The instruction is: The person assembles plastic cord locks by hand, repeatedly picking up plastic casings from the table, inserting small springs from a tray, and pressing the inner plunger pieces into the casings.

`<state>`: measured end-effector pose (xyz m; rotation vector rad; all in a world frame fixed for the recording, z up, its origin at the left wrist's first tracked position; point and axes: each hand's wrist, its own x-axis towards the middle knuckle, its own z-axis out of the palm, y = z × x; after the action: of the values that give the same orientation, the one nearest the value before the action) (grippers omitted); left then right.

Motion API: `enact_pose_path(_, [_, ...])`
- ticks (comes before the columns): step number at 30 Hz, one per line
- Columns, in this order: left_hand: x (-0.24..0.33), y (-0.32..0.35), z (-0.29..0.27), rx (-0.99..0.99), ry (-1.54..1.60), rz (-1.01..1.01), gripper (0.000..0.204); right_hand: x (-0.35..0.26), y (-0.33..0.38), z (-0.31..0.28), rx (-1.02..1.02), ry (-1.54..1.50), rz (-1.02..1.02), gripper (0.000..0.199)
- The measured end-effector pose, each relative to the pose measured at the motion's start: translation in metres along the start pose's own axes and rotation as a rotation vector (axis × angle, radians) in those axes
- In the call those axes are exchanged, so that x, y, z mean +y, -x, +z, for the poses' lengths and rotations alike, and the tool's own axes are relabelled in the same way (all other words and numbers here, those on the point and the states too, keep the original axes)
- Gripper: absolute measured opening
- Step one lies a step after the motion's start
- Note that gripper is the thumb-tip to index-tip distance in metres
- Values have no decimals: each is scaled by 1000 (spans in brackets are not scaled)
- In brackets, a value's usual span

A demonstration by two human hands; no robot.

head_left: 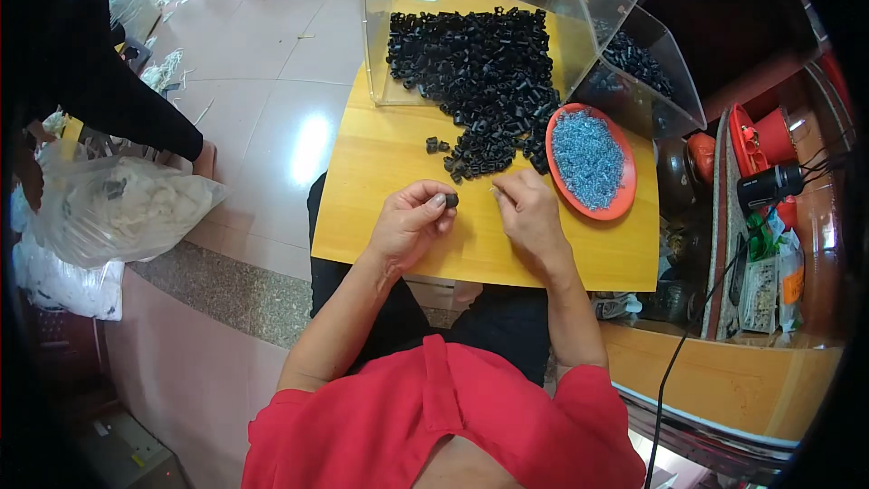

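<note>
Between the thumb and fingers of my left hand (409, 225) is a small black plastic piece (451, 201), held above the near part of the yellow table (348, 204). To its right, my right hand (534, 222) is closed in a pinch, with a tiny pale tip showing at the fingers; what it is I cannot make out. A red oval plate (631, 183) lies beside that hand, heaped with tiny blue-grey translucent pieces (587, 158). Beyond both hands spreads a pile of black plastic pieces (484, 63), running out of a clear plastic box lying on its side.
The clear box (375, 32) stands at the table's far side, with another clear bin (683, 95) of dark pieces to its right. A shelf holds a black cylindrical device (769, 187) with a cable. At left are a bulging plastic bag (118, 208) and another person's leg (136, 95).
</note>
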<state>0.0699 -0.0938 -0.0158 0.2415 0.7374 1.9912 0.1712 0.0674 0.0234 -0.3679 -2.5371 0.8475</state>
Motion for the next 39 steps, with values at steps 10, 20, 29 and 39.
enact_pose_path(10, [4, 0, -1, -2, 58, -21, 13, -1, 23, -6, 4, 81, -30, 22])
enact_pose_path(20, [2, -1, -1, -16, 75, -22, 14, -10, 23, 23, 8, 194, -129, 10])
enact_pose_path(29, [0, 1, -2, -42, 15, 21, 15, -34, 19, 7, -111, -532, 252, 8])
enact_pose_path(39, [0, 1, -1, -54, -56, 11, 15, -44, 6, 3, -186, -749, 327, 7])
